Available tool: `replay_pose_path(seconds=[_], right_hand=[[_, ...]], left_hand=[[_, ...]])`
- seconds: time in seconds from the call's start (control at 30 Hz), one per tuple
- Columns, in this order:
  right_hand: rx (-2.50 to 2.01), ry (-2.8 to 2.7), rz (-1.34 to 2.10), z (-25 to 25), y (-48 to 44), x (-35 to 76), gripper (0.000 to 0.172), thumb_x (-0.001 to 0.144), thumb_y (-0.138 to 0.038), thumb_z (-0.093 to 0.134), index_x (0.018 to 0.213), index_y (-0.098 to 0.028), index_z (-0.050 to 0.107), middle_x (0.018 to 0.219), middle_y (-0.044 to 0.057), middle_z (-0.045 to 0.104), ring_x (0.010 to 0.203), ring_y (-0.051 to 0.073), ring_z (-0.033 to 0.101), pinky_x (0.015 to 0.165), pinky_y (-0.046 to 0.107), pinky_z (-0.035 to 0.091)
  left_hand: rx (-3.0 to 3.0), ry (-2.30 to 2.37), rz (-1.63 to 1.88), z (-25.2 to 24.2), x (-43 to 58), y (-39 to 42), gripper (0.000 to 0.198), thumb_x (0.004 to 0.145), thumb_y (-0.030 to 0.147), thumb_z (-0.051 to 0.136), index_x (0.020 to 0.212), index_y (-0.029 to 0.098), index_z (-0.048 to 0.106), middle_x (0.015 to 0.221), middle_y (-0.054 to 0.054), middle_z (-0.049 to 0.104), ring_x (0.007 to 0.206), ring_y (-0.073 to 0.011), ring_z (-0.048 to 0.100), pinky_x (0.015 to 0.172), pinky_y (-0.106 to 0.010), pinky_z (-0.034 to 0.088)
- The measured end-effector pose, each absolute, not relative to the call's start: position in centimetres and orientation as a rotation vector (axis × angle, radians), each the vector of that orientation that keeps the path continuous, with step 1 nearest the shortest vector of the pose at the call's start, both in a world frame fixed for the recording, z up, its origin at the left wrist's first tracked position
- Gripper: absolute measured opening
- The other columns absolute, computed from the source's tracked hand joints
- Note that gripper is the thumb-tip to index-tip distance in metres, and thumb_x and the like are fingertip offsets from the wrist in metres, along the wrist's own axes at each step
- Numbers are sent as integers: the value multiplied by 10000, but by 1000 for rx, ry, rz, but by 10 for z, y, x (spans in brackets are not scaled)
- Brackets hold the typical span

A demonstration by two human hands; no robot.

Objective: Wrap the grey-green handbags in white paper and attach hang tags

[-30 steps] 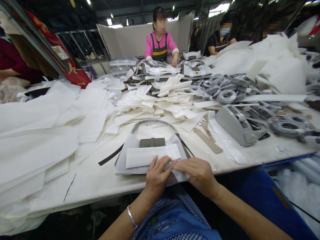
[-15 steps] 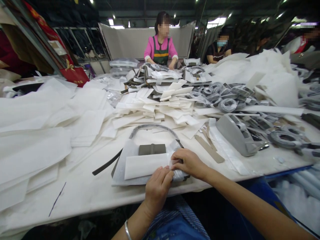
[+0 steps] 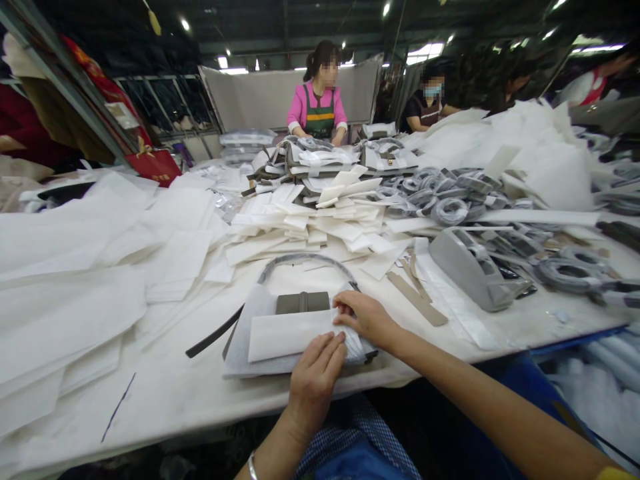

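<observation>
A grey handbag [image 3: 235, 357] lies flat before me near the table's front edge, covered in thin white foam sheet. Its handle [image 3: 310, 257] arches away at the back, wrapped in clear film. Over the front lies a white foam strip [image 3: 285, 333], just below a grey flap or strap piece [image 3: 303, 303]. My left hand [image 3: 320, 363] rests with its fingers stretched over the strip's right part. Pinched together, the fingers of my right hand [image 3: 363, 319] hold the edge of the translucent wrap [image 3: 354, 347] at the strip's right end. A dark strap [image 3: 213, 332] sticks out left.
White foam sheets [image 3: 65, 313] are stacked left. Foam strips [image 3: 305, 227] are heaped behind the bag. Rolled, wrapped straps [image 3: 450, 210] and a grey bag [image 3: 465, 267] lie right. A co-worker [image 3: 317, 100] stands across the table. A blue bin [image 3: 540, 393] sits below the right edge.
My right hand has shifted slightly left along the foam strip's end. My left fingers have straightened and flattened over the strip. The whole view has tilted slightly upward.
</observation>
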State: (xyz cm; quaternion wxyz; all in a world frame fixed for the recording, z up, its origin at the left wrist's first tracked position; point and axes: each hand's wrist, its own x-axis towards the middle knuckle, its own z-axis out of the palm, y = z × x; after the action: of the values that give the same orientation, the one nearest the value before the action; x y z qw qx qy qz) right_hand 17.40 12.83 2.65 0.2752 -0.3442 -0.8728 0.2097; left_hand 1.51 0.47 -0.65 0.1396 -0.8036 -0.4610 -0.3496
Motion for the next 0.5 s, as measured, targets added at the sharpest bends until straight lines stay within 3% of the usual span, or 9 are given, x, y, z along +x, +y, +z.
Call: replay_pose_path(seconds=[0.1, 0.2, 0.27, 0.37, 0.43, 0.5], right_hand=[[-963, -2254, 437, 29, 123, 188, 211, 863, -85, 661, 1025, -214, 620, 998, 43, 691, 943, 182, 653, 847, 308, 526], [-989, -2144, 276, 40, 128, 239, 174, 933, -149, 594, 1082, -230, 633, 1040, 52, 707, 1009, 195, 663, 924, 335, 524], [-1197, -2011, 134, 53, 136, 294, 156, 949, -226, 581, 1092, -228, 644, 1062, 66, 713, 1019, 215, 669, 944, 361, 520], [-1702, -1755, -7, 76, 157, 382, 243, 930, -279, 578, 1142, -182, 646, 1248, 134, 667, 1133, 266, 628, 1023, 418, 468], [-1861, -1674, 14, 89, 176, 427, 257, 925, -296, 566, 1095, -132, 669, 1191, 186, 691, 1094, 298, 646, 980, 439, 487], [-1985, -1649, 124, 96, 197, 454, 246, 911, -337, 597, 910, -119, 710, 941, 181, 750, 906, 291, 704, 837, 400, 545]], left_hand=[[-2314, -1296, -1000, -7, 14, 5, 284, 956, 73, 460, 1148, 146, 656, 1210, -63, 725, 1121, -235, 674, 1002, -375, 559], [-2307, -1273, -1002, -13, 11, 8, 355, 944, 61, 457, 1239, 152, 631, 1208, -62, 724, 1098, -231, 686, 999, -359, 556], [-2317, -1241, -1001, -19, 7, 10, 419, 942, 66, 470, 1334, 161, 582, 1224, -64, 716, 1095, -228, 687, 1005, -345, 547], [-2335, -1191, -1002, -24, 3, 13, 520, 944, 68, 477, 1452, 176, 478, 1237, -63, 710, 1103, -223, 685, 1026, -327, 525], [-2335, -1178, -1013, -25, 2, 14, 553, 945, 64, 468, 1484, 183, 440, 1239, -57, 710, 1103, -219, 686, 1048, -322, 505], [-2333, -1166, -1022, -26, 2, 16, 555, 940, 56, 468, 1479, 184, 449, 1242, -50, 709, 1101, -212, 687, 1064, -309, 489]])
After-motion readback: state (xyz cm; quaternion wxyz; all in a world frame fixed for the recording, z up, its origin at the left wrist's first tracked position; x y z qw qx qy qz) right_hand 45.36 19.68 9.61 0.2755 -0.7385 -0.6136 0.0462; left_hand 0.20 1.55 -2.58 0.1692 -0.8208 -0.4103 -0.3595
